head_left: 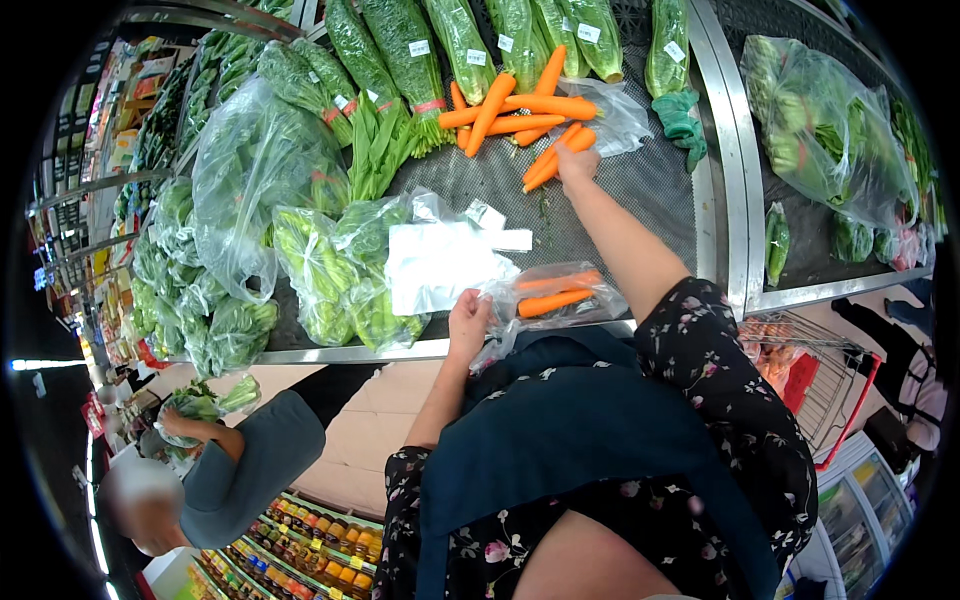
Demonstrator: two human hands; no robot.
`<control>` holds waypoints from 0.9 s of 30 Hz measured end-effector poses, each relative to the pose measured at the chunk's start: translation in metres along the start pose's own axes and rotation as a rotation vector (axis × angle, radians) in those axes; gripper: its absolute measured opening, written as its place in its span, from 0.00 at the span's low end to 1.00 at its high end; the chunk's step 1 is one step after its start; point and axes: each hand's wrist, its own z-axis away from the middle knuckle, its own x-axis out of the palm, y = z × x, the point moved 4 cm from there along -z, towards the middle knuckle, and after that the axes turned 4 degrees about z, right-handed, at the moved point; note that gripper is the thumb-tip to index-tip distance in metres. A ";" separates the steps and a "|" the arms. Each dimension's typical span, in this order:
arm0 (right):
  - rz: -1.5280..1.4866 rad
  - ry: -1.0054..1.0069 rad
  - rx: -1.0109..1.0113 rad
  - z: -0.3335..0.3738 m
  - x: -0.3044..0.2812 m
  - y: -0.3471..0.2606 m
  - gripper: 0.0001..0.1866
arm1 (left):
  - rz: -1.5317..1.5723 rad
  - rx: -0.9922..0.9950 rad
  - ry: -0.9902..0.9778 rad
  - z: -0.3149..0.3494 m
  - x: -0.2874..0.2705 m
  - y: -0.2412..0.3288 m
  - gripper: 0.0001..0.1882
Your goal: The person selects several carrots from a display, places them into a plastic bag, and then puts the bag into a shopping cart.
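Two smooth, bright orange carrots (pixel 543 172), slender and leafless, lie side by side in the fingers (pixel 567 155) of the right hand, at 1 o'clock from the centre of the view, tips angled toward 7 or 8 o'clock. At 12 o'clock, a loose heap of similar carrots (pixel 490 115) lies crisscrossed on the desk (pixel 655 190). At 3 o'clock, a crinkled clear plastic bag (pixel 607 311) lies flat with more carrots (pixel 553 303) inside, set lengthwise.
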 end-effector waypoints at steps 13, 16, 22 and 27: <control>-0.350 -0.815 0.016 0.049 -0.052 -0.028 0.20 | 0.321 -0.238 -0.228 -0.001 0.009 0.019 0.15; -0.141 -1.106 -0.337 0.141 -0.114 -0.076 0.19 | 0.542 -0.293 -0.285 0.000 0.009 0.009 0.15; 0.454 -1.192 -0.951 0.228 -0.155 -0.030 0.20 | 0.640 -0.307 -0.360 0.004 0.017 0.032 0.17; 1.039 -1.034 -1.115 0.194 -0.131 0.046 0.19 | 0.573 -0.265 -0.399 0.021 0.015 0.039 0.22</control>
